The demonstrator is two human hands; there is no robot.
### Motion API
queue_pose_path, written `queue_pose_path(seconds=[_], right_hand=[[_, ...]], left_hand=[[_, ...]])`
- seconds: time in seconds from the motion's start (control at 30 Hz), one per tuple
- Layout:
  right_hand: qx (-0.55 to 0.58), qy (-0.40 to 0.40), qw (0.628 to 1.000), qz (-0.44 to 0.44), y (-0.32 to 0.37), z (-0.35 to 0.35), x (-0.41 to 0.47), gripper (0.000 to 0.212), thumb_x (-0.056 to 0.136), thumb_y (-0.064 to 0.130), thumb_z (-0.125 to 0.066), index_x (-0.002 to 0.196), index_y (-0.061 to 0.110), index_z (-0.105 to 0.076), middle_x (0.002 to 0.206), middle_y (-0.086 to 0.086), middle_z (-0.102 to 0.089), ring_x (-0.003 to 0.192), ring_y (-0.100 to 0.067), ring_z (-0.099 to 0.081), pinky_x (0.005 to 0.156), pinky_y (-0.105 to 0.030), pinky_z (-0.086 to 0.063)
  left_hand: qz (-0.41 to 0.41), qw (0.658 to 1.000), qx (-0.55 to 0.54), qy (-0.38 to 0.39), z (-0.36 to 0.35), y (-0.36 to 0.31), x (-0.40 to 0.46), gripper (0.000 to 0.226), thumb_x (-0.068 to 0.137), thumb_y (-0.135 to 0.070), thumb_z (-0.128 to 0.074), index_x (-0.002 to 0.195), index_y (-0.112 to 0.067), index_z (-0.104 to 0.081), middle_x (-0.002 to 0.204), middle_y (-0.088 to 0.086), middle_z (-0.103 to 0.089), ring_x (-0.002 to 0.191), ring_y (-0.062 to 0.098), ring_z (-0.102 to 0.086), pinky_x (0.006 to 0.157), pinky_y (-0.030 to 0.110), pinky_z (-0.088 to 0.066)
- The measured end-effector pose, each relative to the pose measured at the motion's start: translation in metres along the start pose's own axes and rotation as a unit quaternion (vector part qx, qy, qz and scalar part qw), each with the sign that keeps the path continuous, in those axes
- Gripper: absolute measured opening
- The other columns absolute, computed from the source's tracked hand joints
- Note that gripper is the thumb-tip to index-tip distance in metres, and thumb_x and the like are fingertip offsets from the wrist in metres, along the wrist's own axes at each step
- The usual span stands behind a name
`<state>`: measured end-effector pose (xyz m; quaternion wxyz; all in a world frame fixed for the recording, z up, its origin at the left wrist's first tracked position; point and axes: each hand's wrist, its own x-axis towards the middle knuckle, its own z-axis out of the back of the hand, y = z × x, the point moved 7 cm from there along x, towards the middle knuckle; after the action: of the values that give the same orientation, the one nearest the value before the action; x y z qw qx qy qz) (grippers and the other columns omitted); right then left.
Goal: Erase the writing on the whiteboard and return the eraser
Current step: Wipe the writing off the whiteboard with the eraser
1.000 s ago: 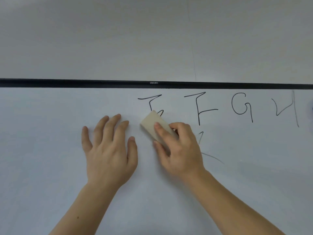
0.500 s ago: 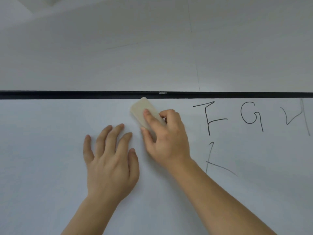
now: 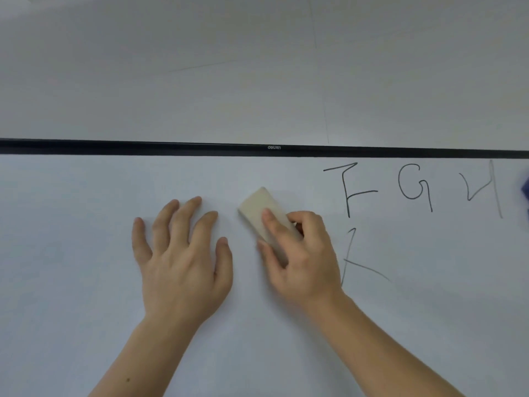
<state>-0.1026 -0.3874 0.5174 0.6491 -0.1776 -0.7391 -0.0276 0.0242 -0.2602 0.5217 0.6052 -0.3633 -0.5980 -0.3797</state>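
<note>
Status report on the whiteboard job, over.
Right hand gripping eraser on whiteboard. Left hand flat, empty. Writing remains at right. Nothing blocking.

A single head-worn wide-angle view faces the whiteboard (image 3: 86, 253) squarely, close up. Its black frame (image 3: 143, 147) crosses mid-picture, with wall (image 3: 200, 67) above

Even, dim bluish light, soft shadows, slight blur, bowed edges

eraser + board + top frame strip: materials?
Eraser: beige block, matte, soft-looking, likely felt or foam; cannot tell which. Held in the right hand.
Whiteboard: smooth, pale, faintly glossy coated panel; marker strokes sit cleanly on it.
Frame strip: black, satin, printed logo; plastic or painted metal, unclear.
</note>
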Motion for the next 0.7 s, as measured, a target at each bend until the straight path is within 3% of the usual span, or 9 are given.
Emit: queue_pose_path(seconds=[0.1,0.27,0.33,0.5,0.6,0.7], right_hand=[[-0.024,0.013,0.999,0.025,-0.02,0.016,-0.011,0.041,0.088,0.032,-0.068,0.127,0.018,-0.066,0.1,-0.018,-0.057,0.082,-0.031,-0.056,0.062,-0.04,-0.053],[-0.079,-0.027,0.986,-0.146,-0.108,0.066,-0.033,0.047,0.087,0.042,-0.06,0.131,0.023,-0.064,0.107,-0.008,-0.052,0.092,-0.026,-0.054,0.067,-0.04,-0.056],[-0.082,-0.034,0.981,-0.17,-0.112,0.07,-0.048,0.049,0.087,0.042,-0.06,0.132,0.022,-0.063,0.107,-0.008,-0.052,0.091,-0.026,-0.055,0.068,-0.038,-0.056],[-0.038,0.029,0.998,-0.046,-0.054,0.054,-0.089,0.045,0.087,0.03,-0.071,0.129,0.016,-0.066,0.104,-0.013,-0.056,0.087,-0.026,-0.057,0.067,-0.034,-0.054],[-0.052,0.056,0.997,0.015,-0.06,0.063,-0.092,0.044,0.085,0.027,-0.075,0.127,0.016,-0.068,0.103,-0.013,-0.059,0.086,-0.029,-0.061,0.068,-0.037,-0.055],[-0.07,0.013,0.995,-0.07,-0.111,0.086,-0.085,0.044,0.087,0.034,-0.067,0.129,0.021,-0.065,0.106,-0.011,-0.058,0.088,-0.027,-0.06,0.071,-0.037,-0.056]], left_hand=[[-0.012,1.0,-0.008,0.0,0.0,-0.008,0.001,0.044,0.09,-0.037,-0.048,0.122,-0.013,-0.065,0.144,0.008,-0.053,0.14,0.034,-0.04,0.115,0.065,-0.017],[-0.028,0.999,-0.019,-0.002,-0.004,-0.023,0.0,0.045,0.09,-0.039,-0.047,0.122,-0.014,-0.065,0.144,0.009,-0.054,0.14,0.034,-0.041,0.116,0.064,-0.017],[-0.031,0.999,-0.026,0.002,-0.007,-0.033,-0.002,0.045,0.089,-0.039,-0.047,0.122,-0.014,-0.065,0.144,0.009,-0.054,0.139,0.034,-0.041,0.115,0.065,-0.017],[-0.034,0.999,-0.037,0.009,-0.017,-0.058,-0.005,0.043,0.089,-0.038,-0.048,0.12,-0.014,-0.066,0.143,0.008,-0.055,0.138,0.034,-0.042,0.115,0.065,-0.017],[-0.033,0.998,-0.043,0.014,-0.02,-0.067,-0.006,0.043,0.089,-0.038,-0.049,0.121,-0.014,-0.065,0.143,0.007,-0.054,0.139,0.033,-0.041,0.116,0.064,-0.015],[-0.035,0.998,-0.04,0.015,-0.022,-0.072,-0.007,0.043,0.089,-0.038,-0.05,0.121,-0.014,-0.066,0.143,0.007,-0.054,0.139,0.033,-0.041,0.116,0.065,-0.015]])
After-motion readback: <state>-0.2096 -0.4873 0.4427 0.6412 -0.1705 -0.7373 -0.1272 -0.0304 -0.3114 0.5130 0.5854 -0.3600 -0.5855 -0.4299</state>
